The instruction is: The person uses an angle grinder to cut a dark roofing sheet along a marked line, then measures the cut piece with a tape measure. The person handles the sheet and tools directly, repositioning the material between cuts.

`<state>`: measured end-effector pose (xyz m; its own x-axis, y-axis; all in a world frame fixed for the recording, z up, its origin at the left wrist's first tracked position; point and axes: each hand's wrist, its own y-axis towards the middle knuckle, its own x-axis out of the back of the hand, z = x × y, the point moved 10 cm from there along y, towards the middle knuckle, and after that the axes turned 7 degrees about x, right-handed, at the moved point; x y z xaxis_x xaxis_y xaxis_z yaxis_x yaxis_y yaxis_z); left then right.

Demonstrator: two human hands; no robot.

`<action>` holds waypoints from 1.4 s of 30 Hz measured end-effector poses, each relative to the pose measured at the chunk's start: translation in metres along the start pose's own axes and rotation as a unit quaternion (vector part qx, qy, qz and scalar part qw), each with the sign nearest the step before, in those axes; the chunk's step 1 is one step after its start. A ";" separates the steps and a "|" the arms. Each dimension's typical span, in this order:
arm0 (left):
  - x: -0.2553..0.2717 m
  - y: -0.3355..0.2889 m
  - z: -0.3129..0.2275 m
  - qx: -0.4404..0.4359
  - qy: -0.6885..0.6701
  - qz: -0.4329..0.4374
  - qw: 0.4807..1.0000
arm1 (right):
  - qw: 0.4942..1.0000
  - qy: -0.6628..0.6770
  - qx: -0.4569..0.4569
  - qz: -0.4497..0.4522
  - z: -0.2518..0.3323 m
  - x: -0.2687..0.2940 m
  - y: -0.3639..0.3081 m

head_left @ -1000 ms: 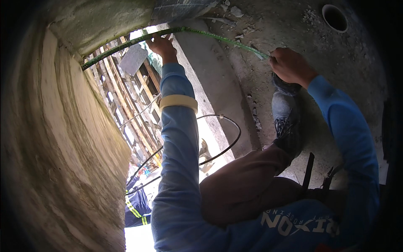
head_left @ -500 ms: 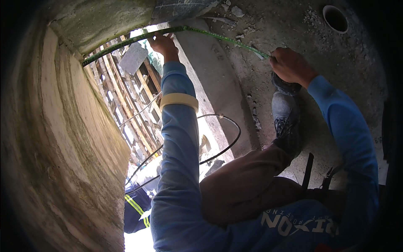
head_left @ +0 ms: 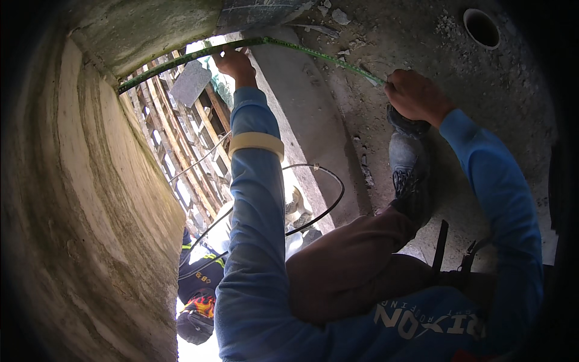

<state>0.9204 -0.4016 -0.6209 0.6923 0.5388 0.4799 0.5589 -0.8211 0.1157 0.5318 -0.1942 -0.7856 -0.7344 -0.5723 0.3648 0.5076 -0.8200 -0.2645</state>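
Note:
A long, narrow green strip (head_left: 313, 53), which looks like a measuring-tape blade, runs across the top of the opening and bends near its middle. My left hand (head_left: 236, 65) reaches up to it with the fingers closed at its lower edge, left of the bend. At the strip's right end, above the concrete floor, my right hand (head_left: 416, 95) is closed on it; the end inside the fist is hidden. Round my left forearm sits a cream ring (head_left: 256, 145), like a roll of tape.
A rough wall (head_left: 90, 199) fills the left side. Through the bright opening show wooden slats (head_left: 181, 145), a looped black cable (head_left: 342, 196) and a person in a cap (head_left: 196, 323) below. My boot (head_left: 409, 160) stands beside a concrete ledge (head_left: 307, 114). A round pipe opening (head_left: 482, 29) is far right.
Below the opening, the other person has shifted, so a capped head and dark top now show where a reflective stripe was. My hands and the strip have barely moved.

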 end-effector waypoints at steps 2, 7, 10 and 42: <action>0.000 0.001 0.002 0.003 -0.013 0.002 1.000 | 1.000 0.001 0.008 0.007 0.001 0.000 0.000; 0.001 0.001 0.002 -0.014 0.018 -0.004 1.000 | 1.000 -0.001 0.013 0.006 0.002 -0.003 0.001; 0.001 0.000 0.001 -0.012 0.023 -0.001 1.000 | 1.000 -0.002 0.017 -0.009 0.002 -0.003 0.001; 0.004 0.002 0.004 0.014 -0.004 -0.011 1.000 | 0.999 0.027 0.019 0.000 0.011 -0.003 -0.001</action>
<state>0.9259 -0.4001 -0.6223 0.6835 0.5587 0.4697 0.5866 -0.8034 0.1021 0.5379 -0.1916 -0.7768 -0.7567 -0.5720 0.3165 0.5239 -0.8202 -0.2299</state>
